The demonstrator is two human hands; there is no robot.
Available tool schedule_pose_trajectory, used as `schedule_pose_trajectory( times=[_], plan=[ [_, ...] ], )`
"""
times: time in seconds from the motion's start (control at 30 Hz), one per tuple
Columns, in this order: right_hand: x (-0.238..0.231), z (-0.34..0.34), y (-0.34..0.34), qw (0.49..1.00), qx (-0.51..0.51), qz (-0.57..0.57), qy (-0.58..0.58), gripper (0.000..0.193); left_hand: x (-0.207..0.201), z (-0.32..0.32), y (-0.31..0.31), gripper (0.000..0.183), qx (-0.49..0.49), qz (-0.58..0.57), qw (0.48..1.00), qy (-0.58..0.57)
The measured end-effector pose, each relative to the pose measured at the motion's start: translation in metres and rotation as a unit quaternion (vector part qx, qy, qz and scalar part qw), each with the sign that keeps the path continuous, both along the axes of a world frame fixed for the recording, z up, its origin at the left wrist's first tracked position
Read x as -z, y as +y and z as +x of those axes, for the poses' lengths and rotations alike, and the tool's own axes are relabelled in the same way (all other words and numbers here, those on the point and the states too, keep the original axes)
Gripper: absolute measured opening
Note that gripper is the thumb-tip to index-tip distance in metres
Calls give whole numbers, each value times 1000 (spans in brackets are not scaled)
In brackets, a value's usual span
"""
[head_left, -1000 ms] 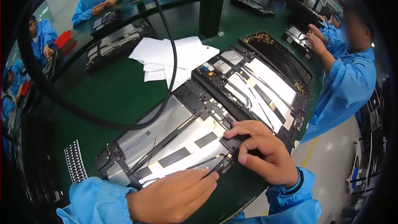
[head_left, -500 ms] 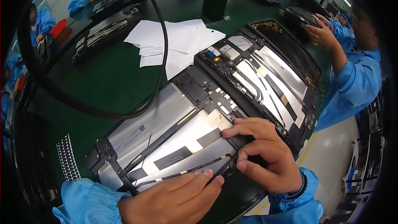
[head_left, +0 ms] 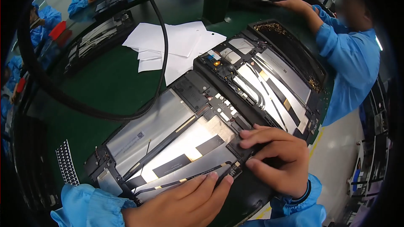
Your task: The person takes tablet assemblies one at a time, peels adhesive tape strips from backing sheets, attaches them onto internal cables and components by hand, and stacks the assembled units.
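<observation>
In front of me lies an opened flat electronic device (head_left: 191,90), a black frame with silver battery cells (head_left: 149,111) and dark flat cables. My left hand (head_left: 185,199) lies along its near edge, fingers stretched out, tips by a thin black cable (head_left: 185,180) with gold bands. At the right edge, my right hand (head_left: 280,159) is bent over a corner. Its index fingertip is over the black frame; thumb and middle finger come together, and anything between them is too small to make out. A second opened device (head_left: 273,80) lies just beyond, close against the first.
A black tray (head_left: 290,46) holding many small brass-coloured pieces stands behind the second device. White sheets (head_left: 176,40) lie farther back. A thick black cable (head_left: 88,110) loops across the left. A sticker sheet (head_left: 67,164) lies at left. A co-worker (head_left: 349,59) reaches in at right.
My right hand has shifted slightly right along the device's edge; my left hand has barely moved. The co-worker's arm has moved farther back over the bench with a dark flat unit.
</observation>
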State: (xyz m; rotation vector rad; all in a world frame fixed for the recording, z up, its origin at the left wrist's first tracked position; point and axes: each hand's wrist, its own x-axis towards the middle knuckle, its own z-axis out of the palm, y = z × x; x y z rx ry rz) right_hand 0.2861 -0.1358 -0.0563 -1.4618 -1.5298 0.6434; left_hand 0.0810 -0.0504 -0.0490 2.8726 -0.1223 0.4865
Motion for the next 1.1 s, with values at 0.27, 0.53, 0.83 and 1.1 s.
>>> schedule_pose_trajectory(
  times=[0.27, 0.53, 0.83, 1.1],
  plan=[
    [-8, -2, 2, 995, -38, 8, -92, 17, 2, -1, -1, 27, -2, 19, 1000, 0],
    [-3, -4, 3, 991, -38, 31, -127, 17, 30, 9, -20, 27, -64, -93, 990, -84],
    [-2, -8, 4, 985, -27, 71, -156, 20, 1, 2, 3, 30, 23, -18, 998, 51],
    [2, -12, -1, 987, -12, 95, -128, 15, -5, -30, 2, 45, -38, -137, 987, 71]
  ],
)
